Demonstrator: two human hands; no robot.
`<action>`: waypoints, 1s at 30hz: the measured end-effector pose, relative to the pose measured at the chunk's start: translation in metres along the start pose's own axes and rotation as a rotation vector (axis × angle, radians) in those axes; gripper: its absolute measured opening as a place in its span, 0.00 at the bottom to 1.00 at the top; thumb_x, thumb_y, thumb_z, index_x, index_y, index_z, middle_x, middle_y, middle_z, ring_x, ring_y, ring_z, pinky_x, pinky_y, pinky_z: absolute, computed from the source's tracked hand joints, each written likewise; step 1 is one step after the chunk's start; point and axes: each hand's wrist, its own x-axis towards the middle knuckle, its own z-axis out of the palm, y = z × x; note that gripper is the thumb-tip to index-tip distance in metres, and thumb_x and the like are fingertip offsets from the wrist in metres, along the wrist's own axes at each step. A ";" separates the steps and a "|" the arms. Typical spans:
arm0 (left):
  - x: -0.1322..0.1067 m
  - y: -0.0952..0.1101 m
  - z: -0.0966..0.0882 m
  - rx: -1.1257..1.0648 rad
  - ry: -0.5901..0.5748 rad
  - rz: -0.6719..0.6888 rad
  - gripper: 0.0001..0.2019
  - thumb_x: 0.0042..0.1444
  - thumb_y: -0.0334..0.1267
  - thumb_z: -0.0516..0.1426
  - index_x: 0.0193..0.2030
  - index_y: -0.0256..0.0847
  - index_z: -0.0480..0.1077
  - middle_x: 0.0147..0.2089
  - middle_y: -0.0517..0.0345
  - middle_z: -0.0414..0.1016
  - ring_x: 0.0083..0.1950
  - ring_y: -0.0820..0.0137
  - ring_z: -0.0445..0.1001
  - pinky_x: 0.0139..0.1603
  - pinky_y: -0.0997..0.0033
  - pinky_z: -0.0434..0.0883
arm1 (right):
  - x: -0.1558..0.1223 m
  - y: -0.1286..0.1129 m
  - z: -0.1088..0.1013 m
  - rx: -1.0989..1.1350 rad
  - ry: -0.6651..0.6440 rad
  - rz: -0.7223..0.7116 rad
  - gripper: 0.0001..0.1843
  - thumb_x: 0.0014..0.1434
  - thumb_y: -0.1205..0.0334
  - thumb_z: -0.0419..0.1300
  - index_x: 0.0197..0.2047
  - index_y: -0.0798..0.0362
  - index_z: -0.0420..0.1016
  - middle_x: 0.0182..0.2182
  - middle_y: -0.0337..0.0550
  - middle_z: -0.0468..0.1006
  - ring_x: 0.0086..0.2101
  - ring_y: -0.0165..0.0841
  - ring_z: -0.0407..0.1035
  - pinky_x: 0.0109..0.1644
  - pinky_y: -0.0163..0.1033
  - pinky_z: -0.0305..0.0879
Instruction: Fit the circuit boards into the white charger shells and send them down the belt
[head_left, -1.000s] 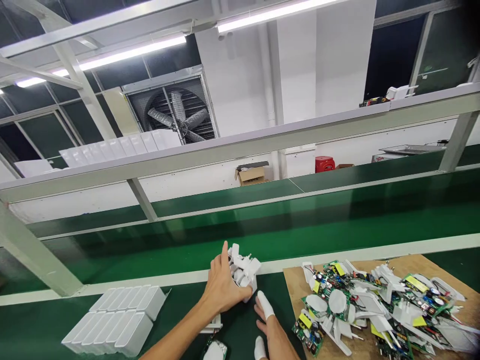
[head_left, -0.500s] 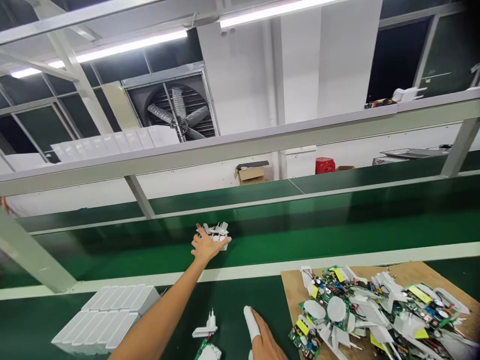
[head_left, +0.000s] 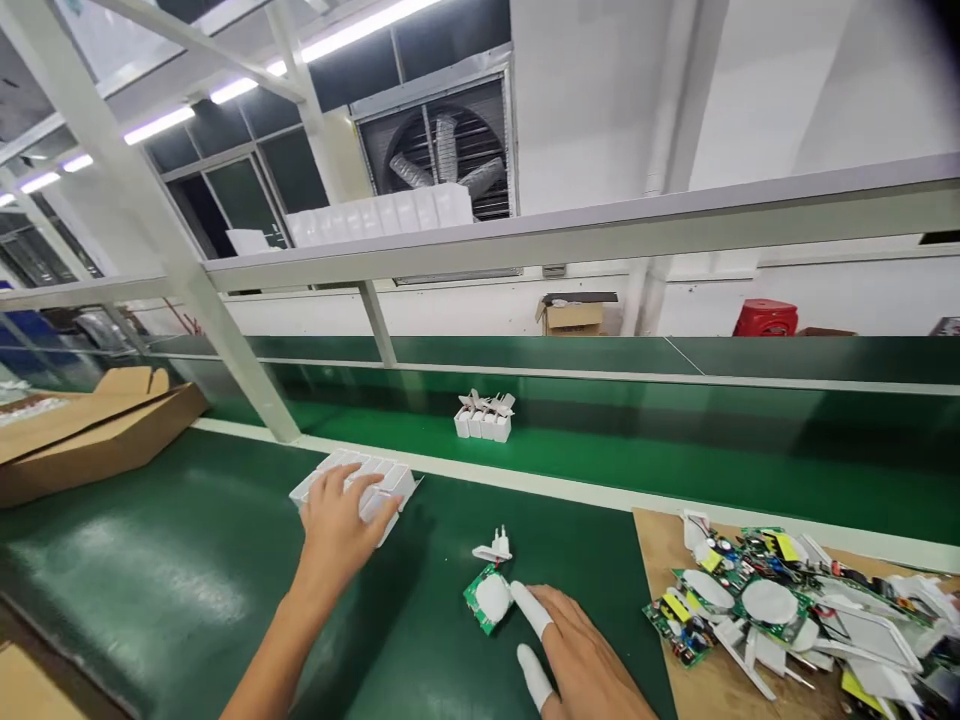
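My left hand [head_left: 337, 530] hovers at a block of white plastic cases [head_left: 389, 476] on the green bench, fingers spread and partly hiding it. Whether the fingertips touch the cases I cannot tell. Lower down, my right hand [head_left: 581, 650] has white covers on two fingers, which are apart and hold nothing visible. Its forefinger reaches the edge of a small green circuit board [head_left: 487, 598] with a round white pad. A white plug piece [head_left: 495, 546] lies just beyond the board. Farther off, a row of white cases [head_left: 484, 425] with plug pieces on top sits on the green belt.
At right, a brown board [head_left: 660, 560] carries a heap of circuit boards [head_left: 769, 602] and white plug parts. A cardboard box [head_left: 112, 440] stands on the left. A slanted metal post [head_left: 232, 340] and a shelf rail [head_left: 570, 240] cross beyond the bench.
My left hand has come back from the row of cases on the belt to the block of white cases, leaving that row behind. The view has swung left.
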 end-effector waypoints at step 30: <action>-0.045 0.106 0.058 -0.617 -0.975 0.125 0.32 0.45 0.46 0.75 0.54 0.47 0.69 0.46 0.60 0.75 0.43 0.61 0.74 0.40 0.68 0.71 | -0.012 0.033 -0.043 -0.071 0.066 0.326 0.36 0.61 0.63 0.59 0.72 0.51 0.66 0.59 0.57 0.77 0.59 0.52 0.74 0.60 0.56 0.76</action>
